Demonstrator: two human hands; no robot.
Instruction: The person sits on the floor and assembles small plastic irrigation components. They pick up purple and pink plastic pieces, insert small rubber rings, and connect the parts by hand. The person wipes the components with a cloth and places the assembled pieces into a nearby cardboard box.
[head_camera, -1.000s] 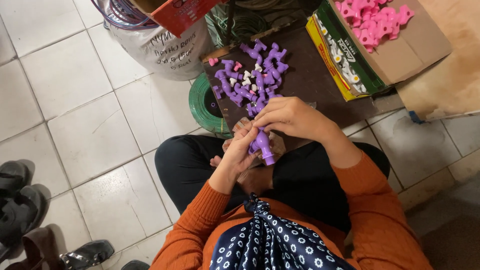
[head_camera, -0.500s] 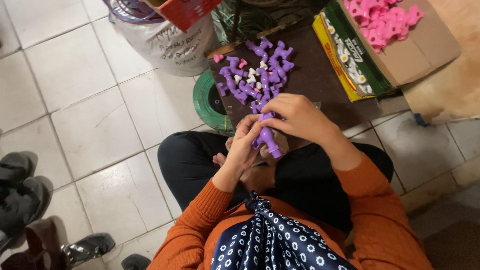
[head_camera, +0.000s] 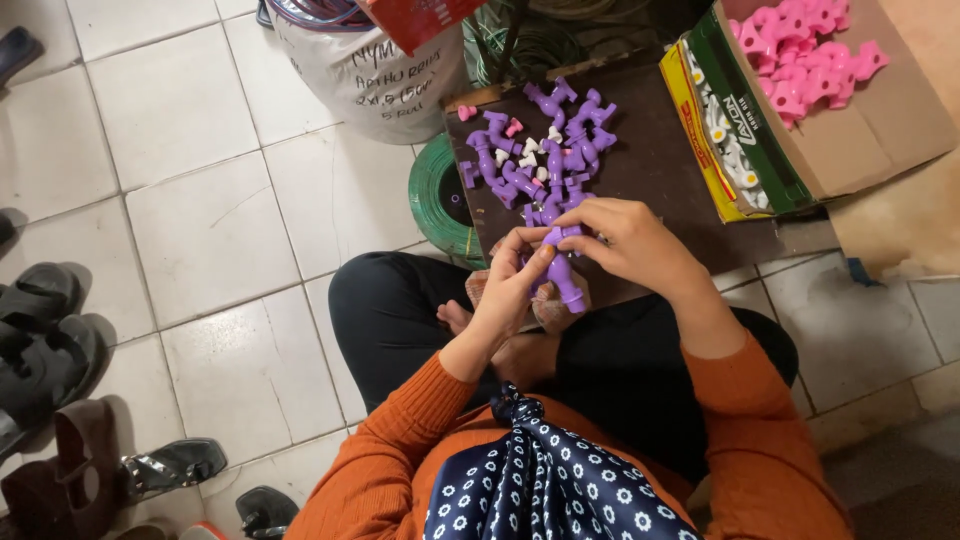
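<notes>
In the head view, looking straight down, a person in an orange knitted top and a dark blue dotted scarf sits cross-legged on a pale tiled floor (head_camera: 190, 210). Both hands meet just above the lap, at the near edge of a dark brown board (head_camera: 670, 170).

The left hand (head_camera: 515, 285) comes up from below, its fingers curled and its fingertips pinching the upper end of a purple plastic tap (head_camera: 562, 275). The right hand (head_camera: 625, 240) comes in from the right, its fingers bent over the same top end, closing on it from above. The tap lies between the two hands, its body pointing down and slightly right toward the lap, its lower flared end free below the fingers.

Just beyond the hands, on the board, lies a heap of purple taps (head_camera: 545, 155) with a few small white and pink pieces mixed in. To the right of the board stands an open cardboard box (head_camera: 880, 120) holding pink taps (head_camera: 805, 50), with a yellow and green carton (head_camera: 720, 130) leaning against its left side. A green coil of wire (head_camera: 430, 200) shows under the board's left edge, and a white sack (head_camera: 350, 80) stands behind it. Dark shoes (head_camera: 50, 330) lie at the left of the floor.
</notes>
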